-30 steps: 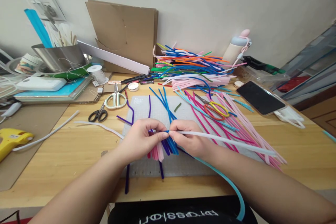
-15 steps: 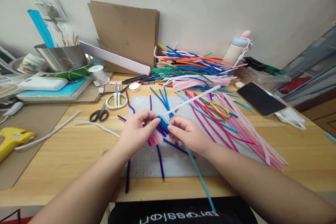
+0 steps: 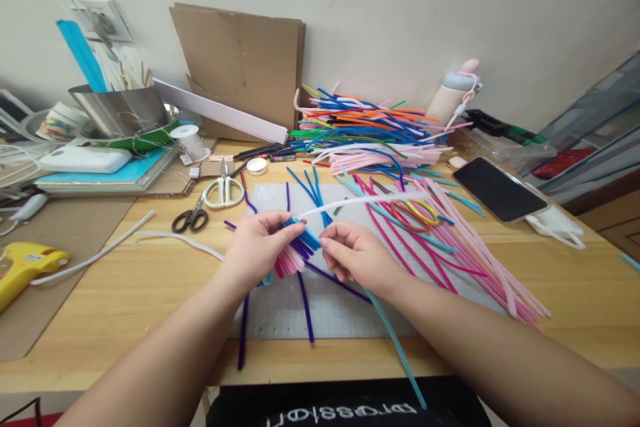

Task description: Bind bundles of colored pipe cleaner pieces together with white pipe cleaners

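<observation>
My left hand [image 3: 260, 240] is closed around a fan of folded pipe cleaners [image 3: 300, 243] in blue, purple and pink, pinching it between thumb and fingers. A white pipe cleaner [image 3: 355, 201] sticks out of the fan's top towards the right. My right hand [image 3: 350, 250] is pinched at the fan's right edge, on a light blue pipe cleaner [image 3: 393, 340]. The tail of that strand hangs below the right hand, over the table's front edge. Part of the fan is hidden behind my left fingers. Loose purple pipe cleaners [image 3: 306, 307] lie under the hands.
A grey cutting mat [image 3: 275, 320] lies below the hands. Pink pipe cleaners [image 3: 480, 247] and red-yellow scissors [image 3: 415, 210] are on the right. A colourful pipe cleaner pile [image 3: 370, 123] stands behind. Two scissors [image 3: 223, 193] and a yellow glue gun [image 3: 30, 260] are left; a phone [image 3: 500, 190] lies right.
My left hand and the fan have shifted slightly left, opening a small gap from my right fingertips. The white pipe cleaner's free end has swung lower, and the light blue tail has moved right.
</observation>
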The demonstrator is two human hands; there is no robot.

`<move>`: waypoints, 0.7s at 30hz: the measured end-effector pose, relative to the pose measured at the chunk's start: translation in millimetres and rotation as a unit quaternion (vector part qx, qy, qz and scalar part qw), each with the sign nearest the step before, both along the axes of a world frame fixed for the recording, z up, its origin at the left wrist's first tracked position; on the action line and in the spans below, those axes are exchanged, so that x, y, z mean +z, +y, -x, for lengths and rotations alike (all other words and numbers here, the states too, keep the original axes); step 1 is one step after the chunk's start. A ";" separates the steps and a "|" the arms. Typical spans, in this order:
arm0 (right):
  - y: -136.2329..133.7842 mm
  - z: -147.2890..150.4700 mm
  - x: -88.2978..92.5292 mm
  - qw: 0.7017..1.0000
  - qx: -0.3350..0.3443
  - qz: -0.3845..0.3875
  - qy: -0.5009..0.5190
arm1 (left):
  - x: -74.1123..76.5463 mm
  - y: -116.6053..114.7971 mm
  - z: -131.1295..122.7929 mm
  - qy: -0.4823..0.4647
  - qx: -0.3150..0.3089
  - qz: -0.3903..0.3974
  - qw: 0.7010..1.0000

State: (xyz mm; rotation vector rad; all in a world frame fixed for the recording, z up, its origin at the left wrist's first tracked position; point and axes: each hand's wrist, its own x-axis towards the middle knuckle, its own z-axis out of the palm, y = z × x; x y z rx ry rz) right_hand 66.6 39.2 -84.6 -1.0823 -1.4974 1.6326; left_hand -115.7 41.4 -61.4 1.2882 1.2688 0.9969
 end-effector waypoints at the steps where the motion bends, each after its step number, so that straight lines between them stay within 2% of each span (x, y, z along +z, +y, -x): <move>1: 0.0 -0.1 1.0 1.000 0.005 -0.003 0.001 | 0.7 -0.2 0.0 -0.005 -0.003 0.005 1.000; 9: -2.6 0.9 -3.4 0.999 0.025 0.029 -0.005 | 3.9 -2.4 0.3 -0.028 -0.018 0.030 0.999; 15: -4.6 2.9 -4.2 0.997 0.028 0.047 0.049 | 3.8 -2.6 -0.3 -0.037 -0.026 0.027 0.999; 18: -5.9 3.4 -3.2 0.996 0.031 0.055 0.057 | 2.5 -2.0 -1.3 -0.026 -0.038 0.005 0.999; 21: -5.5 3.4 -3.4 0.995 0.011 0.065 0.073 | 1.6 1.3 -0.2 0.008 0.010 -0.062 0.998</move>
